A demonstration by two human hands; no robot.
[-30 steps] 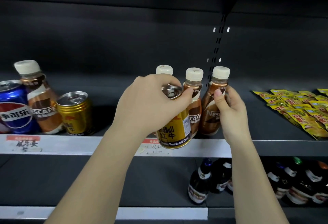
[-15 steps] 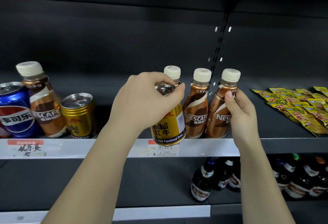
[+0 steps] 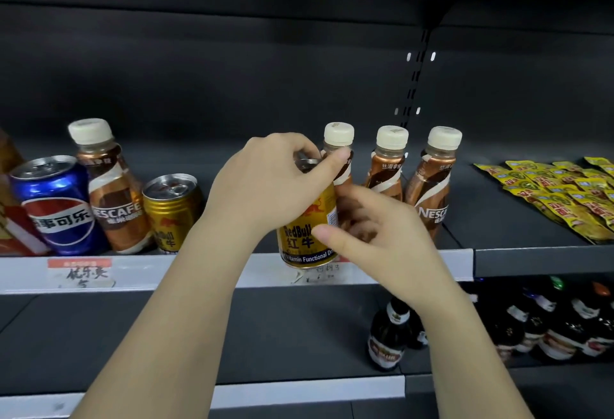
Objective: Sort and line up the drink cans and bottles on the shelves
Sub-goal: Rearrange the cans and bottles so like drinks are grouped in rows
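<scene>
My left hand (image 3: 265,186) grips a gold Red Bull can (image 3: 304,239) from above and holds it at the front edge of the upper shelf (image 3: 186,272). Right behind the can stand three brown Nescafe bottles in a row: the first (image 3: 339,139), the second (image 3: 385,169) and the third (image 3: 430,196). My right hand (image 3: 378,232) is open beside the can, its fingers spread low against the first and second bottles and its thumb in front of the can. On the left stand a blue Pepsi can (image 3: 59,206), another Nescafe bottle (image 3: 113,192) and a second gold can (image 3: 171,209).
Yellow sachets (image 3: 564,199) lie spread on the right part of the upper shelf. Dark glass bottles (image 3: 388,339) stand on the lower shelf, with more at the right (image 3: 548,329). A handwritten price tag (image 3: 83,274) sits on the white shelf strip.
My right hand let go of the rightmost Nescafe bottle and moved left and down toward the can. My left hand kept hold of the can, which sits a little lower at the shelf edge.
</scene>
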